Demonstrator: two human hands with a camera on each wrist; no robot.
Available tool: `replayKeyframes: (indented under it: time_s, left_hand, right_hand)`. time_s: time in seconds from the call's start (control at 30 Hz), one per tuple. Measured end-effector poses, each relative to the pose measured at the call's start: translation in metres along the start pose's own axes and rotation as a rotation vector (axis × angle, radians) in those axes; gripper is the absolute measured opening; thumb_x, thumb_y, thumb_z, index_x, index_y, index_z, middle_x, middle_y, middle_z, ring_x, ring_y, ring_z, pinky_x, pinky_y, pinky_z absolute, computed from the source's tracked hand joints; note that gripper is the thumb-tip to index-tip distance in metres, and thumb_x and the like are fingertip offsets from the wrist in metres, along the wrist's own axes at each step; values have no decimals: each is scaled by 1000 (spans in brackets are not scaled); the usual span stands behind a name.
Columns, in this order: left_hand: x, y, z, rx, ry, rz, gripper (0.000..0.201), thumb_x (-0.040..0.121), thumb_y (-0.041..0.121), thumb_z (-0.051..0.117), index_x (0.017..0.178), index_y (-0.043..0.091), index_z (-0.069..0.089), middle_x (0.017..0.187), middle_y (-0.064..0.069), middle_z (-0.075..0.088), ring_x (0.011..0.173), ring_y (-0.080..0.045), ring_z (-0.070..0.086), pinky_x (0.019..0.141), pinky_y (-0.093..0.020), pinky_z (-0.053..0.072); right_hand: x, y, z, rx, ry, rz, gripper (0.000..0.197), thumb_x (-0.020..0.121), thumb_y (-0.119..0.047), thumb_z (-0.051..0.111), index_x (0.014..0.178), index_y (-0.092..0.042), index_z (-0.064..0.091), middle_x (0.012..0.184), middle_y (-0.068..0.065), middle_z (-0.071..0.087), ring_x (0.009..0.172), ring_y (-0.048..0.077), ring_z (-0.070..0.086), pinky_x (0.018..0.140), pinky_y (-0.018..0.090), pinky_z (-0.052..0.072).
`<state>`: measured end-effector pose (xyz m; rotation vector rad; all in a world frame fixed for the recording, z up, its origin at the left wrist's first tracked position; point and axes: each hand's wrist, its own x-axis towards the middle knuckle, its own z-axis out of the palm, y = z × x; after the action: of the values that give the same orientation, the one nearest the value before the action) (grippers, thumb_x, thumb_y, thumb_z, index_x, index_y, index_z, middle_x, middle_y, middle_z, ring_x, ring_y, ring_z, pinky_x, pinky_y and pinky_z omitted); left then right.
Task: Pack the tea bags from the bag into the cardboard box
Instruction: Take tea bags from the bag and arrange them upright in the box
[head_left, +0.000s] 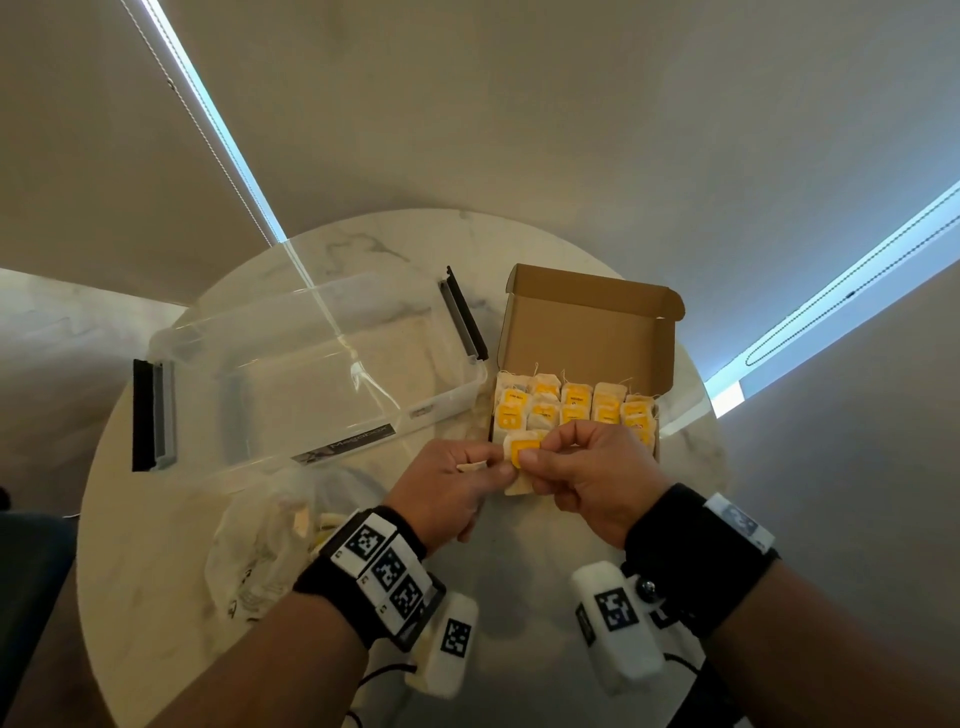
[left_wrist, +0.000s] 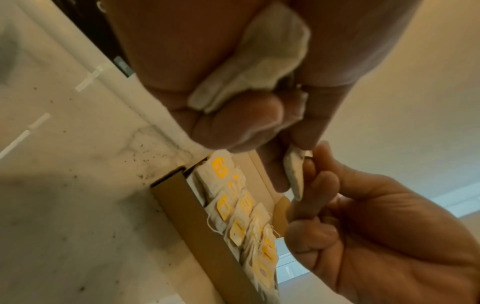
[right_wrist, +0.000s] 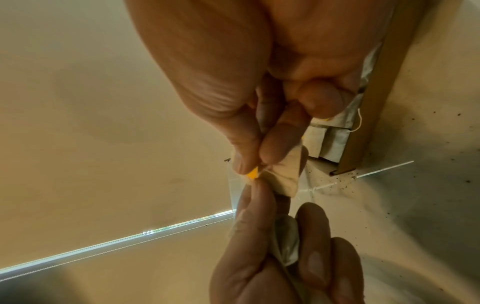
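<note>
An open cardboard box lies on the table, and rows of yellow-tagged tea bags fill it. Just in front of its near edge, both hands pinch one tea bag with a yellow tag. My left hand holds the bag's left side and my right hand grips it at the tag. A second tea bag sits tucked in my left palm. The crumpled plastic bag with more tea bags lies at the near left.
A clear plastic tub with black and grey latches stands left of the box. The round marble table carries scattered dark tea specks near the box's corner. A wall with window blinds lies beyond the table.
</note>
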<state>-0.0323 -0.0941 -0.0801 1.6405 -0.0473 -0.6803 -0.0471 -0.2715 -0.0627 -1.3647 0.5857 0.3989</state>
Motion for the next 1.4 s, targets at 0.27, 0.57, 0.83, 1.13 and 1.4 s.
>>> replayKeyframes:
  time_s: [0.27, 0.57, 0.83, 1.13, 1.4]
  left_hand:
    - [-5, -14, -6, 158, -40, 84, 14, 95, 17, 64, 87, 14, 75, 44, 11, 49, 38, -6, 43, 42, -23, 40]
    - [11, -29, -2, -218, 252, -310, 27, 97, 24, 59, 87, 1, 71, 63, -9, 66, 40, -15, 44, 41, -22, 33]
    - [-1, -39, -16, -590, 236, -485, 33, 99, 36, 47, 100, 10, 67, 89, -13, 75, 43, -13, 44, 35, -17, 26]
    - [-8, -25, -14, -480, -23, -328, 23, 83, -4, 47, 99, -2, 65, 93, -23, 73, 44, -19, 51, 34, -18, 32]
    - [-2, -18, -4, -292, -130, -274, 17, 91, 0, 58, 102, -1, 71, 98, -20, 74, 48, -16, 61, 33, -18, 35]
  right_hand:
    - [1, 12, 1, -82, -54, 136, 22, 75, -9, 84, 85, -6, 64, 63, 3, 56, 50, 12, 42, 44, 25, 30]
    - [30, 0, 2, -573, 15, -123, 3, 89, -12, 73, 87, -10, 72, 78, 9, 75, 66, 18, 72, 72, 36, 63]
    - [78, 13, 13, -841, 251, -100, 13, 84, -28, 77, 83, -15, 75, 81, -4, 71, 80, 12, 66, 69, 24, 51]
    - [44, 0, 20, -858, 185, -408, 17, 78, -27, 78, 84, -23, 63, 73, -8, 59, 64, 7, 53, 56, 22, 42]
    - [11, -4, 18, -745, -156, -363, 7, 90, -20, 71, 86, -20, 77, 77, -1, 75, 70, 16, 71, 65, 27, 60]
